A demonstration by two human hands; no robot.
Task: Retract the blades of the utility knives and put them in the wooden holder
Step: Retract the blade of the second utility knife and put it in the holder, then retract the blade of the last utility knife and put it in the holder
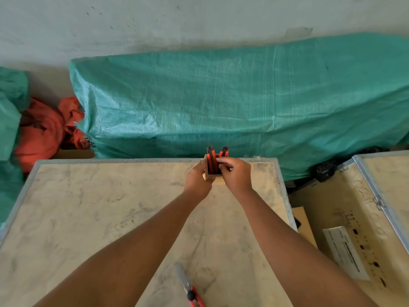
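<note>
A grubby pale wall (199, 21) runs behind. Against it lies a long heap under green woven tarpaulin (232, 103), orange cloth (42, 131) bunched at its left end. Nearer stands a metal-edged plywood desk (88, 207), another crate (354, 207) just beside it.

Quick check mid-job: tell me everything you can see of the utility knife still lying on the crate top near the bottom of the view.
The loose utility knife lies flat on the pale plywood crate top between the forearms, near the bottom edge. Its red handle, partly cut off by the frame, carries a black slider knob; a grey metal blade is extended, pointing up and slightly left. Neither hand touches it: both are at the wooden holder far across the top.
</note>
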